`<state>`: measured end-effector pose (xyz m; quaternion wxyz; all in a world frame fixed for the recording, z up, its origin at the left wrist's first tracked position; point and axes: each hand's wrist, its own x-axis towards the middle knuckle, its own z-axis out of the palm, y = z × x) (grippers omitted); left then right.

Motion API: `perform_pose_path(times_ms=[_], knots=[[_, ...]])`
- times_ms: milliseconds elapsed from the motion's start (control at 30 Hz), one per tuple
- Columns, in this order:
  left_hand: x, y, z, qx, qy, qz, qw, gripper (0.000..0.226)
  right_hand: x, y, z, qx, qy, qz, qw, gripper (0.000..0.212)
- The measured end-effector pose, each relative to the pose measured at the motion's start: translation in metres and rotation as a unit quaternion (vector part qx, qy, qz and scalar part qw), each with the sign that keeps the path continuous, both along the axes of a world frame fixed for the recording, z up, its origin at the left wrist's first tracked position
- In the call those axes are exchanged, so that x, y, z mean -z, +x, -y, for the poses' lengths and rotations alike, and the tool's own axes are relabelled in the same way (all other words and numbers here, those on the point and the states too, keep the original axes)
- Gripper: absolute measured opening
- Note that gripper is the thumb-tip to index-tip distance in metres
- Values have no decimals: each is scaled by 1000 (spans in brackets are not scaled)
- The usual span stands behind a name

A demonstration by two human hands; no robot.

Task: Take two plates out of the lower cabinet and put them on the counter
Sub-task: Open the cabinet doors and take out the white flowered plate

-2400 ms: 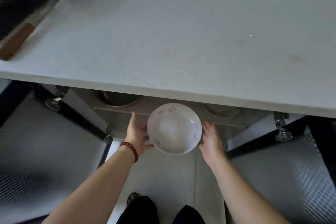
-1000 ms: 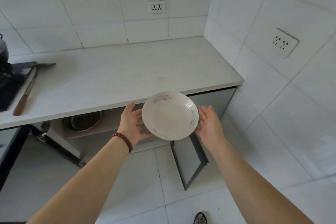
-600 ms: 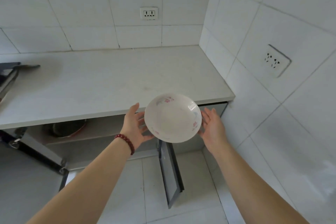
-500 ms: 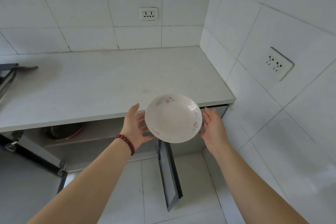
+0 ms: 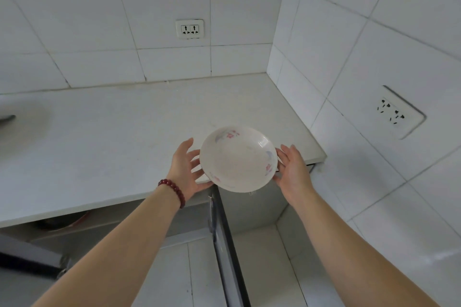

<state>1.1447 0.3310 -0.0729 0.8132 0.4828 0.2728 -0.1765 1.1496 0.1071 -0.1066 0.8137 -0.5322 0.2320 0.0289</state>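
**Plate carried level over the desk edge**

A white plate [image 5: 238,158] with faint floral marks was cradled between both hands: the left hand [image 5: 185,168] cupped its left rim from beneath, and the right hand [image 5: 291,169] braced the opposite rim, fingers spread. That two-sided hold kept it level, probably to guard against slipping. It hung above the front edge of the desk [image 5: 112,137], not yet set down. Below, a cabinet door [image 5: 224,244] stood open.

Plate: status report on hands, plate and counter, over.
Left hand and right hand cradle the plate by opposite rims. Plate airborne over the counter front edge, not set down. Landing spot bare; cabinet door open below.
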Motion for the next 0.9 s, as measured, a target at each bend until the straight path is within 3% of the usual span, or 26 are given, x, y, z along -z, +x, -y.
perform_pose_path(times_ms=[367,900], knots=[[20,94,16,-4,-2,-28,1000,57,21,100,19,-19,-34,-36,999,49],[74,312,81,-70,15,-67,995,53,72,340,75,-65,-12,-76,995,37]])
